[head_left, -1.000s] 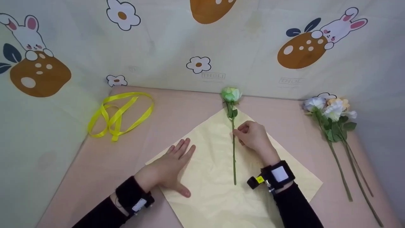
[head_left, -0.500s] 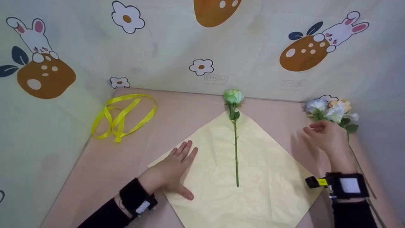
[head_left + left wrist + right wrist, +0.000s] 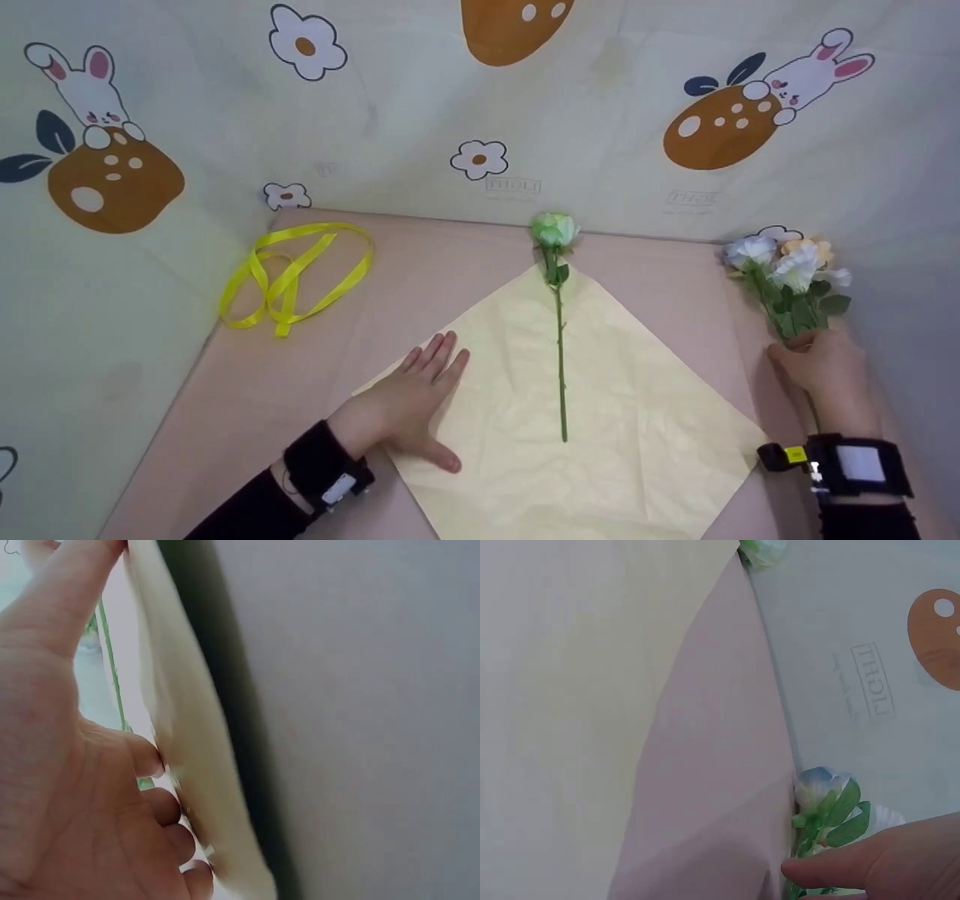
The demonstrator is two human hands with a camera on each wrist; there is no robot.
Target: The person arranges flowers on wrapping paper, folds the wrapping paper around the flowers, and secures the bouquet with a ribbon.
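Note:
In the head view, a sheet of cream wrapping paper (image 3: 615,420) lies cornerwise on the pink cloth. On it rests a single green artificial rose (image 3: 555,230), its bloom past the paper's far corner and its stem straight down the middle. My left hand (image 3: 409,401) presses the paper's left side with fingers spread. At the right, my right hand (image 3: 829,375) pinches the stems of the artificial flowers just below their leaves. Among their blooms are a pale blue flower (image 3: 750,251), a white one (image 3: 796,268) and an orange one (image 3: 810,250). The right wrist view shows the thumb (image 3: 832,866) against the green stems.
A loosely looped yellow ribbon (image 3: 281,292) lies at the back left of the pink-covered table (image 3: 420,259). A patterned cloth wall (image 3: 390,112) with rabbits and flowers rises behind it and along the sides.
My right hand has left the green rose's stem, swung right and come down onto the other flowers' stems. The left hand stays on the paper; the head view has shifted slightly.

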